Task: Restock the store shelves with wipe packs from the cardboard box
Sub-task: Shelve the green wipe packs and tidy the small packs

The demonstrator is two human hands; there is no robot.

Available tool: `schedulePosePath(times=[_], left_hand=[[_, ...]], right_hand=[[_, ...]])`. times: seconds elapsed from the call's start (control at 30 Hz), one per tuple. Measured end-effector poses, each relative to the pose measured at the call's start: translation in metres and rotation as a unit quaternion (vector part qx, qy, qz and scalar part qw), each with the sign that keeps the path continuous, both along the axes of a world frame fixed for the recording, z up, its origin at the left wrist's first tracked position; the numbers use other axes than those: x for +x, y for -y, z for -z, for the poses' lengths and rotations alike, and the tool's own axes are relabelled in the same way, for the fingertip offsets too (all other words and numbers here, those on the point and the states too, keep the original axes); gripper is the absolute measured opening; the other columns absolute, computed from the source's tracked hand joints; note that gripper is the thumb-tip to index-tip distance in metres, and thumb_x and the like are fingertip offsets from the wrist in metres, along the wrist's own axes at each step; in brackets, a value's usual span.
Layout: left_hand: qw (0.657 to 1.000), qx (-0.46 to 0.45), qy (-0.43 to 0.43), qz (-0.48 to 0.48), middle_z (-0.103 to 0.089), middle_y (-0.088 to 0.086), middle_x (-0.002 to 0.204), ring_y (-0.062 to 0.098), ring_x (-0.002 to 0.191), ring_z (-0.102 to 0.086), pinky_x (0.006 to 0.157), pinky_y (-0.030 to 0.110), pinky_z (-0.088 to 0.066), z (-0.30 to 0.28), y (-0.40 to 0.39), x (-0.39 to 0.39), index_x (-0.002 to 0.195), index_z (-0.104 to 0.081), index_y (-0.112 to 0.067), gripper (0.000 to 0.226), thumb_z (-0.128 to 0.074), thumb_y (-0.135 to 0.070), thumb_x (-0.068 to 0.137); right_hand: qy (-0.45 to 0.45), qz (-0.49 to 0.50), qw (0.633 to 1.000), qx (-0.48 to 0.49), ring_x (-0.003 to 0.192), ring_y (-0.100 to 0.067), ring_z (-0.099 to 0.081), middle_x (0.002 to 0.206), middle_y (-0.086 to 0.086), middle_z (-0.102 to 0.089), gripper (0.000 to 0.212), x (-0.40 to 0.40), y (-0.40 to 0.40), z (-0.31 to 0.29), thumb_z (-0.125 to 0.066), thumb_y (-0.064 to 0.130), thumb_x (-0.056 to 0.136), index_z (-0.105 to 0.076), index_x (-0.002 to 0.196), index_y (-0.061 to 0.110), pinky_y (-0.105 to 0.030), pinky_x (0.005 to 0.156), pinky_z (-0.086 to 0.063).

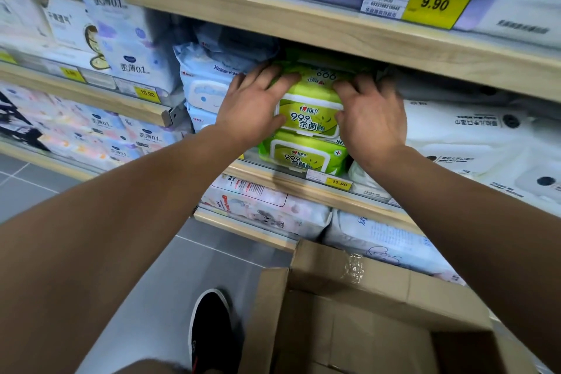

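Note:
Green wipe packs are stacked on the middle wooden shelf (291,184). The top green pack (309,114) lies on a lower green pack (303,158). Behind it a further green pack (321,74) sits deeper under the upper shelf. My left hand (252,103) grips the top pack's left side. On its right side my right hand (372,118) presses with fingers spread over it. The open cardboard box (364,310) stands on the floor at the lower right; the part of its inside that shows holds no packs.
Light blue wipe packs (206,85) stand left of the green stack, white packs (473,133) to its right. The upper shelf (303,18) carries a yellow 9.90 price tag (434,6). More packs fill the bottom shelf (267,209). My black shoe (209,328) is on the grey floor.

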State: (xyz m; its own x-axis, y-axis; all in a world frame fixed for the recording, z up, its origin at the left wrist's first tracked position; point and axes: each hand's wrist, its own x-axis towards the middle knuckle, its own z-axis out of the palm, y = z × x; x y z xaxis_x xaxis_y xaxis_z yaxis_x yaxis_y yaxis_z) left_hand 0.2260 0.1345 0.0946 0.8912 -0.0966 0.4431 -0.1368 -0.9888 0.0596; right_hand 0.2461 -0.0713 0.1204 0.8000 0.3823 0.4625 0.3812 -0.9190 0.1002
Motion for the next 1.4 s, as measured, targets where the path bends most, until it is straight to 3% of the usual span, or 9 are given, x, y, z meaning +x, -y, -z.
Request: schedulePosePath(times=[0.17, 0.3, 0.5, 0.67, 0.9, 1.07, 1.2, 1.3, 1.4], left_hand=[[1.000, 0.009, -0.014, -0.009, -0.031, 0.002, 0.151, 0.026, 0.143, -0.015, 0.114, 0.050, -0.018, -0.004, 0.003, -0.001, 0.145, -0.028, -0.034, 0.071, -0.064, -0.033, 0.083], [0.999, 0.011, -0.031, -0.032, -0.027, 0.003, 0.153, 0.031, 0.144, -0.011, 0.114, 0.051, -0.016, -0.012, 0.011, -0.008, 0.145, -0.027, -0.034, 0.071, -0.062, -0.032, 0.083], [1.000, -0.012, 0.000, -0.003, -0.038, 0.006, 0.146, 0.034, 0.139, -0.023, 0.109, 0.054, -0.026, -0.020, 0.062, -0.040, 0.143, -0.033, -0.025, 0.068, -0.058, -0.039, 0.082], [0.997, -0.045, -0.007, 0.057, -0.035, 0.008, 0.151, 0.032, 0.142, -0.023, 0.113, 0.053, -0.021, -0.019, 0.143, -0.065, 0.144, -0.036, -0.021, 0.069, -0.060, -0.039, 0.082], [0.994, -0.015, -0.029, 0.101, -0.027, 0.004, 0.155, 0.029, 0.143, -0.017, 0.115, 0.049, -0.017, -0.027, 0.250, -0.057, 0.146, -0.029, -0.024, 0.073, -0.060, -0.042, 0.082], [0.998, 0.015, -0.028, 0.054, -0.030, 0.005, 0.148, 0.033, 0.137, -0.023, 0.113, 0.052, -0.017, -0.033, 0.292, -0.037, 0.146, -0.025, -0.026, 0.081, -0.063, -0.044, 0.077], [0.997, 0.044, -0.068, -0.018, -0.030, 0.004, 0.147, 0.038, 0.136, -0.020, 0.112, 0.058, -0.010, -0.030, 0.307, -0.015, 0.146, -0.017, -0.030, 0.092, -0.069, -0.048, 0.072], [0.995, 0.056, -0.054, -0.057, -0.031, 0.000, 0.147, 0.039, 0.138, -0.016, 0.111, 0.061, -0.008, -0.014, 0.314, -0.005, 0.145, -0.015, -0.033, 0.097, -0.075, -0.033, 0.069], [0.995, 0.087, 0.031, -0.044, -0.042, -0.001, 0.139, 0.039, 0.131, -0.031, 0.107, 0.056, -0.020, 0.004, 0.305, 0.005, 0.142, -0.026, -0.035, 0.095, -0.073, -0.013, 0.062]], right_hand=[[-0.022, -0.011, 1.000, -0.012, 0.119, -0.040, -0.041, 0.131, -0.009, -0.050, 0.045, -0.002, 0.003, -0.005, -0.057, 0.018, 0.088, -0.049, 0.133, 0.022, -0.043, 0.096, -0.036], [-0.051, -0.039, 0.998, -0.015, 0.127, -0.035, -0.036, 0.138, -0.007, -0.045, 0.059, -0.016, 0.014, -0.009, -0.061, 0.030, 0.087, -0.040, 0.141, 0.024, -0.043, 0.106, -0.027], [-0.020, -0.089, 0.994, 0.052, 0.127, -0.038, -0.040, 0.137, -0.013, -0.047, 0.064, -0.063, 0.075, 0.002, -0.072, 0.026, 0.075, -0.050, 0.134, 0.012, -0.048, 0.108, -0.032], [-0.054, -0.025, 0.998, 0.035, 0.131, -0.036, -0.037, 0.141, -0.013, -0.043, 0.066, -0.084, 0.160, 0.014, -0.072, 0.030, 0.077, -0.046, 0.136, 0.012, -0.047, 0.110, -0.032], [-0.050, 0.057, 0.996, 0.035, 0.132, -0.036, -0.035, 0.141, -0.012, -0.042, 0.072, -0.083, 0.260, 0.020, -0.072, 0.037, 0.075, -0.043, 0.137, 0.013, -0.048, 0.112, -0.027], [-0.018, 0.090, 0.994, 0.052, 0.135, -0.036, -0.029, 0.145, -0.011, -0.036, 0.080, -0.053, 0.289, 0.013, -0.076, 0.038, 0.071, -0.038, 0.139, 0.017, -0.051, 0.114, -0.017], [-0.033, 0.174, 0.983, 0.057, 0.138, -0.037, -0.020, 0.147, -0.009, -0.029, 0.093, -0.028, 0.292, 0.020, -0.076, 0.044, 0.069, -0.025, 0.144, 0.022, -0.051, 0.116, -0.009], [0.028, 0.179, 0.982, 0.060, 0.136, -0.038, -0.021, 0.146, -0.010, -0.031, 0.089, -0.020, 0.295, 0.041, -0.074, 0.029, 0.071, -0.025, 0.145, 0.020, -0.051, 0.115, -0.004], [0.076, 0.138, 0.985, 0.066, 0.133, -0.036, -0.025, 0.146, -0.008, -0.035, 0.082, -0.013, 0.307, 0.052, -0.071, 0.021, 0.072, -0.031, 0.143, 0.019, -0.049, 0.114, -0.006]])
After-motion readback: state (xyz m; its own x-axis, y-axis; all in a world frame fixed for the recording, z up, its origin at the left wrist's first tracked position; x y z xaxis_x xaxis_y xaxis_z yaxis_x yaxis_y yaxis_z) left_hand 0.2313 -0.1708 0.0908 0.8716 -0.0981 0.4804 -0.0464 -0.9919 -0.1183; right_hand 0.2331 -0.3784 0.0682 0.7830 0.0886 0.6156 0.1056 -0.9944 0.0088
